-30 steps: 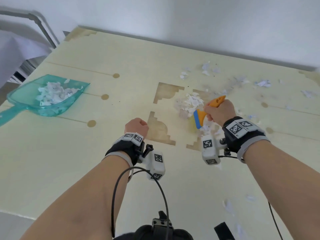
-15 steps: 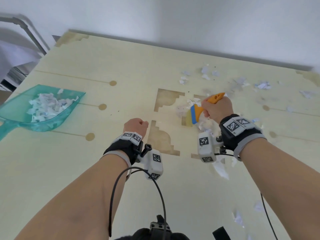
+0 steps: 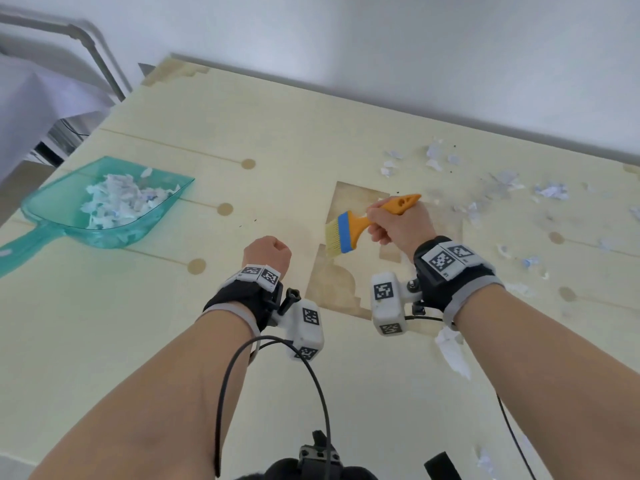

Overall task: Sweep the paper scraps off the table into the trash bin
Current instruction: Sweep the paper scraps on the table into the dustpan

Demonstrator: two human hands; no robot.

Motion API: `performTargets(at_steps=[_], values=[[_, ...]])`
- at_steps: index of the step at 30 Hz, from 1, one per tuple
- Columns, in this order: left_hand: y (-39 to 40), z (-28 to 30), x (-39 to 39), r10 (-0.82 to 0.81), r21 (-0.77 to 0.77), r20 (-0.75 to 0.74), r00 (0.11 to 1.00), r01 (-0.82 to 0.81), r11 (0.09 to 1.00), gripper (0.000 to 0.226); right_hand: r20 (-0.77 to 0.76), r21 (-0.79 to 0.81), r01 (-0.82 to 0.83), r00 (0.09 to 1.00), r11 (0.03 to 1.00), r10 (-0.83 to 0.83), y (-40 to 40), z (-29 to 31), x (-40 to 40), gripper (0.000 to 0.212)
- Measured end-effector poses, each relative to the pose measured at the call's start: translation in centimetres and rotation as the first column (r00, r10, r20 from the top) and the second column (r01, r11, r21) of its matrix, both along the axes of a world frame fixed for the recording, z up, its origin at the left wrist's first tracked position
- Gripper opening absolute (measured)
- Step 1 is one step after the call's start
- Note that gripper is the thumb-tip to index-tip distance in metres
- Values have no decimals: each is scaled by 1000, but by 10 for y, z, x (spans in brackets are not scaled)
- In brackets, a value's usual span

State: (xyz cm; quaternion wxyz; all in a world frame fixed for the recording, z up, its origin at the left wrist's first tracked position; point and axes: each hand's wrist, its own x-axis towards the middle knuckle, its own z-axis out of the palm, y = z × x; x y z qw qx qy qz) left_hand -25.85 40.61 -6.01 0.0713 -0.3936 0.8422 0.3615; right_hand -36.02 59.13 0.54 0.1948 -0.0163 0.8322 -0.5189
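Right hand (image 3: 398,226) grips brush (image 3: 360,227) handle, left hand (image 3: 267,252) an empty fist; paper scraps (image 3: 550,191) at 2 o'clock look featherlight, so I'd flick gently w/ bristles.

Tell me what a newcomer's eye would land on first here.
First, the orange brush with its blue band, gripped in the right hand at the table's middle. Next, the teal dustpan at the left, holding paper scraps. Then the loose scraps scattered over the far right of the table.

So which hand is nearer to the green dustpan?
Left. The left hand is a closed fist right of the dustpan; the right hand, gripping the brush, is farther right.
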Motion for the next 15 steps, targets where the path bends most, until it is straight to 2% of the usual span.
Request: performTargets(at_steps=[2, 4, 6, 7, 9, 12, 15], values=[[-2, 0, -1, -22, 8, -8, 1000, 23, 1000, 23, 64, 41, -57, 996, 997, 55, -15, -9, 8, 6], [-8, -1, 0, -40, 25, -9, 999, 40, 999, 19, 64, 203, 11, 998, 979, -24, -14, -11, 5, 12], [-20, -1, 1, -36, 33, -12, 999, 36, 999, 9, -10, 387, 119, 992, 915, -125, -3, -4, -3, 26], [-26, 0, 1, -30, 31, -11, 999, 31, 999, 2, -62, 426, 162, 987, 890, -150, 1, 0, -5, 31], [-37, 1, 3, -22, 30, -17, 1000, 23, 999, 10, -120, 355, 213, 976, 910, -182, -2, 7, -5, 30], [-50, 8, 6, -60, 24, -34, 998, 61, 998, 17, -41, 98, 241, 970, 966, -238, -32, 12, 5, 18], [-77, 17, 16, -65, -11, -47, 997, 65, 998, 17, -27, 69, 189, 982, 980, -187, -66, 14, 15, 18]])
